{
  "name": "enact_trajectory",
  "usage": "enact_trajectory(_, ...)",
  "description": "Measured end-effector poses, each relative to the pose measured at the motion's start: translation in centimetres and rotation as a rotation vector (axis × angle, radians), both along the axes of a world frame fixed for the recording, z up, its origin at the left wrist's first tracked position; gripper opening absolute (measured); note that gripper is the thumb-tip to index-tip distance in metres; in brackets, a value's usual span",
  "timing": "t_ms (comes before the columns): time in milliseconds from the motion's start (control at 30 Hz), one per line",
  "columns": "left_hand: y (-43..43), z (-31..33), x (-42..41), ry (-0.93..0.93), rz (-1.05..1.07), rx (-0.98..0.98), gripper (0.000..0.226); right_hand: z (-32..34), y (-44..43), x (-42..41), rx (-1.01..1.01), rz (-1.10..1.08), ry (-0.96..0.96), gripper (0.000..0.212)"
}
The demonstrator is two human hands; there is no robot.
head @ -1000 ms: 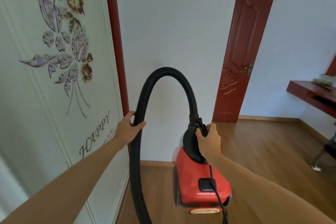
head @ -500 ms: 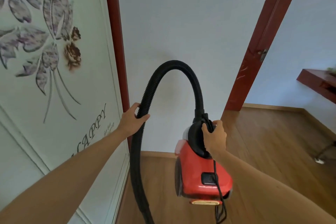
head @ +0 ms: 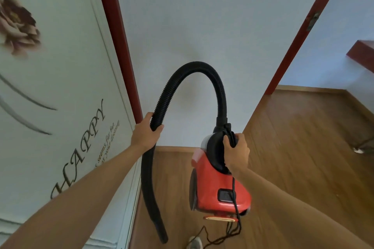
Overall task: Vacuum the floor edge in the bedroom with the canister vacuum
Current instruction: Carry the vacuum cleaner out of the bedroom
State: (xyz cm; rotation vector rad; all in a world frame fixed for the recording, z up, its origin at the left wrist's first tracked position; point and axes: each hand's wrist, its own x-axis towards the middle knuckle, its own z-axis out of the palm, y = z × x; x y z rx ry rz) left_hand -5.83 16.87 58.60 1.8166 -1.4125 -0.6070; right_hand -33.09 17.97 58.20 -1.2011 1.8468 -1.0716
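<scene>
Red canister vacuum (head: pixel 219 190) hanging in mid-air over the wood floor (head: pixel 303 147), carried by its black top handle. Right hand (head: pixel 236 152) wrapped tight around that handle. Black ribbed hose (head: pixel 199 70) arcing up from the front of the canister and over to the left, then dropping straight down, nozzle end (head: pixel 163 236) dangling just above the floor. Left hand (head: pixel 144 133) closed around the hose partway down. Power cord (head: pixel 235 204) trailing off the body and looping loose on the floor below. White wall (head: pixel 192 16) dead ahead, wardrobe door (head: pixel 60 87) with flower print and "HAPPY" lettering on the left, red door edge (head: pixel 299 32) to the right.
</scene>
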Motion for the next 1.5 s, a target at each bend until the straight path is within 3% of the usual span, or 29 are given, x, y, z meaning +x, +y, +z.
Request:
enact_trajectory(533,-9.0,-13.8,1.2,-0.001,0.126,0.213,0.045,-13.8,-10.0,1.5,0.167,0.11,-0.024,0.021)
enact_trajectory(833,-13.2,-23.3,2.5,-0.079,0.22,0.296,0.034,-23.2,-12.9,1.7,0.271,0.208,0.07,0.012)
enact_trajectory(1233,-16.5,-39.8,3.3,-0.074,0.143,0.438,0.038,-37.3,-16.4,3.5,0.342,0.175,0.112,0.008)
enact_trajectory(1500,-17.4,-48.8,3.7,-0.014,0.061,0.482,0.027,-46.3,-19.9,5.6,0.337,0.113,0.072,0.009)
